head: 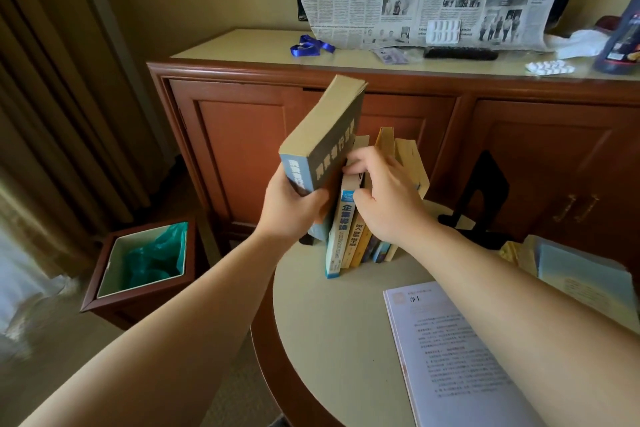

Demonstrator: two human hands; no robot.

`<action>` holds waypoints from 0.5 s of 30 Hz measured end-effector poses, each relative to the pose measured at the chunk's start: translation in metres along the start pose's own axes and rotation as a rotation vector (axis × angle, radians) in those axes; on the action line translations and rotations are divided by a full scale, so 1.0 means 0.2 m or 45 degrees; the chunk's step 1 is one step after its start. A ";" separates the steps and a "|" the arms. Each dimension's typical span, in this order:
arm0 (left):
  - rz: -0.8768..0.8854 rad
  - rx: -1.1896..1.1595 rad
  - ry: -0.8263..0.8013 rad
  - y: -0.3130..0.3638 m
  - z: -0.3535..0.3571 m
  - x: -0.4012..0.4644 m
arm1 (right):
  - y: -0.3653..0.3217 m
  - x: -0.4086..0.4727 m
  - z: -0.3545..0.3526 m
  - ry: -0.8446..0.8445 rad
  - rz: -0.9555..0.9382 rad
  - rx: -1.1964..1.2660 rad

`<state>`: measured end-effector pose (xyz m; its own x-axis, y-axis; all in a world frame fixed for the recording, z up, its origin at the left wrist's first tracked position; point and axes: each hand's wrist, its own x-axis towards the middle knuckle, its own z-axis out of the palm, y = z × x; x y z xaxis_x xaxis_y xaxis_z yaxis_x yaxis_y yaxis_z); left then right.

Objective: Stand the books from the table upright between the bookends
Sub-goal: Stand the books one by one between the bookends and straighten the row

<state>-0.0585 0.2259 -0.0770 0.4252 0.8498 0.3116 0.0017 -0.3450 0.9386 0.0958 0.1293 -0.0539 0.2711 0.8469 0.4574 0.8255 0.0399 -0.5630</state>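
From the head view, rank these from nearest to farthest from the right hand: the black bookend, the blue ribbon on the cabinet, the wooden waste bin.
Measured from the right hand:
1. black bookend, just to its right on the table.
2. blue ribbon, up on the cabinet top, behind.
3. wooden waste bin, on the floor, far left.
The ribbon and bin are fairly close; depth makes this a judgement.

Thick grey book tilts beside upright books; black bookend apart.

Grey book (yellowed edges), black bookend, blue lanyard
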 end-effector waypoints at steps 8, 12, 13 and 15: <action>-0.182 0.108 0.014 -0.18 0.12 -0.06 | 0.01 0.00 -0.01 -0.077 -0.059 -0.047; -0.258 0.161 0.001 -0.19 0.14 -0.06 | 0.02 0.02 0.01 -0.118 -0.093 -0.114; -0.278 0.172 -0.002 -0.19 0.14 -0.05 | 0.02 0.03 0.01 -0.129 -0.102 -0.142; -0.342 0.191 -0.016 -0.18 0.14 -0.03 | 0.02 0.04 0.02 -0.154 -0.116 -0.188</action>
<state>-0.0353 0.2229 -0.1174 0.4026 0.9139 0.0528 0.2488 -0.1648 0.9544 0.0991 0.1373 -0.0553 0.1377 0.9013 0.4107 0.9098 0.0488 -0.4121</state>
